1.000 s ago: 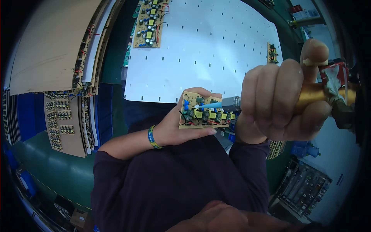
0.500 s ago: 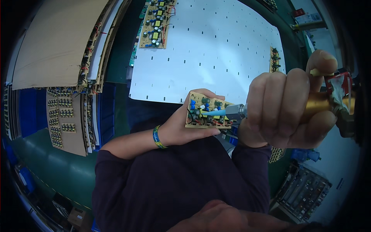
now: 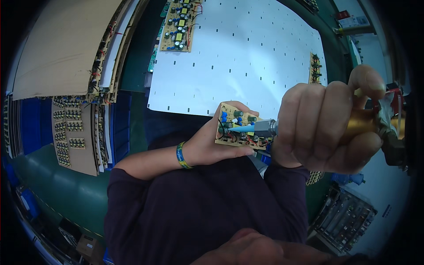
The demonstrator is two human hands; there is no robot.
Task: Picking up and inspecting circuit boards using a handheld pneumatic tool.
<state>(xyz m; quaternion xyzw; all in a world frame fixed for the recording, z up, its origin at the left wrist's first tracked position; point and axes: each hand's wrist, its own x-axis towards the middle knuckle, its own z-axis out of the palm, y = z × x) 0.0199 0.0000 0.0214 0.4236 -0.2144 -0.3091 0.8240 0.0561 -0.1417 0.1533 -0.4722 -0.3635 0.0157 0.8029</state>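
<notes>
Gripping left hand (image 3: 206,143): closed round circuit board (image 3: 234,138)
Right hand (image 3: 316,126): closed round gold tool (image 3: 354,122)
Cardboard box (image 3: 89,248): contents hidden

Our white panel (image 3: 240,84) carries rows of small dark marks. Along its left edge, toward the far end, we see a tan circuit-board panel (image 3: 175,43) set with yellow and dark components; close by its right edge lies a narrow-looking populated strip (image 3: 315,68).
</notes>
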